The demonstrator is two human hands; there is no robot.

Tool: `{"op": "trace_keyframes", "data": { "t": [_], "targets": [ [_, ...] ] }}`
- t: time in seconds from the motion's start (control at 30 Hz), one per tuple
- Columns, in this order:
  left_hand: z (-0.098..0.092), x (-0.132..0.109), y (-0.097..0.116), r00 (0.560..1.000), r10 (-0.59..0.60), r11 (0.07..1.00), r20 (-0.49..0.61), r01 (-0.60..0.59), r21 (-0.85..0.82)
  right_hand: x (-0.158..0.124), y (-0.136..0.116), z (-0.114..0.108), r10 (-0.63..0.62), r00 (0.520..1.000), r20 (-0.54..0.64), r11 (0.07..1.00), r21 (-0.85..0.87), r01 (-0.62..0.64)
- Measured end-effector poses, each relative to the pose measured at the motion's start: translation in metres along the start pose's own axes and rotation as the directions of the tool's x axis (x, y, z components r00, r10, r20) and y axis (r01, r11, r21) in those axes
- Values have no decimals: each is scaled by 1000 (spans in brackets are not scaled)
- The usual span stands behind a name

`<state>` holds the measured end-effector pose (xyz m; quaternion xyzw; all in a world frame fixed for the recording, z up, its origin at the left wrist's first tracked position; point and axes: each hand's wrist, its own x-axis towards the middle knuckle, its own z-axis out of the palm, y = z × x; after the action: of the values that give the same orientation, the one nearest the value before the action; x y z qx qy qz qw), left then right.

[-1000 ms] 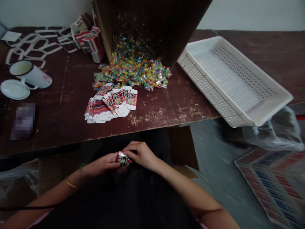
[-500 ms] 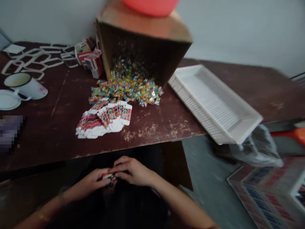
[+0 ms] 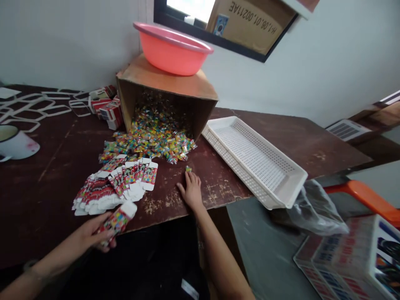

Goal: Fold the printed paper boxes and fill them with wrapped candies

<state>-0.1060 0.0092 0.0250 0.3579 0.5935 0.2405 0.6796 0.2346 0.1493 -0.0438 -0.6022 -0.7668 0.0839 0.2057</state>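
Observation:
My left hand (image 3: 90, 236) is closed round a small printed carton (image 3: 117, 219) at the table's near edge, its white flap pointing up and right. My right hand (image 3: 191, 189) lies on the brown table (image 3: 46, 175) with fingers stretched toward a single wrapped candy (image 3: 188, 168) just past the fingertips. A heap of bright wrapped candies (image 3: 150, 139) spills from a cardboard box (image 3: 170, 93) lying on its side. A fan of flat printed cartons (image 3: 115, 185) lies between the heap and my left hand.
A pink basin (image 3: 173, 50) rests on the cardboard box. A white perforated tray (image 3: 254, 160) overhangs the table's right edge, above a clear plastic bag (image 3: 315, 208). A white mug (image 3: 15, 143) stands far left, white cut-outs (image 3: 34, 108) and folded cartons (image 3: 106, 106) behind. Printed sheets (image 3: 350, 258) lie lower right.
My hands were together in my lap on the small carton. They have parted: the left keeps the carton, the right has reached up onto the table toward the candies. The view tilted upward.

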Motion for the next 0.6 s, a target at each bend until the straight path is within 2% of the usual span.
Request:
{"op": "trace_keyframes", "data": {
  "t": [0.07, 0.13, 0.23, 0.3, 0.37, 0.43, 0.5, 0.6],
  "targets": [
    [16, 13, 15, 998, 61, 994, -12, -62, -86, -53, -16, 7, -99, 995, 30, 995, 28, 99],
    [32, 25, 21, 996, 88, 982, 34, -80, -173, -96, -31, 8, -175, 981, 80, 980, 108, 166],
    [52, 39, 19, 987, 122, 968, 101, -95, -233, -127, -49, -3, -155, 985, 79, 942, 312, 123],
    [62, 42, 16, 982, 144, 968, 121, -114, -224, -126, -62, -19, -44, 997, 64, 860, 510, 5],
    [69, 42, 12, 979, 158, 972, 127, -131, -195, -111, -77, -39, 75, 992, 98, 712, 692, -122],
    [72, 39, 7, 976, 167, 977, 143, -144, -156, -91, -94, -58, 136, 981, 135, 584, 790, -190],
    [72, 34, 3, 970, 178, 980, 167, -159, -119, -70, -109, -67, 107, 983, 152, 536, 823, -186],
    [71, 23, -2, 964, 192, 979, 186, -174, -109, -50, -127, -58, -48, 981, 186, 551, 825, -129]
  ]
}}
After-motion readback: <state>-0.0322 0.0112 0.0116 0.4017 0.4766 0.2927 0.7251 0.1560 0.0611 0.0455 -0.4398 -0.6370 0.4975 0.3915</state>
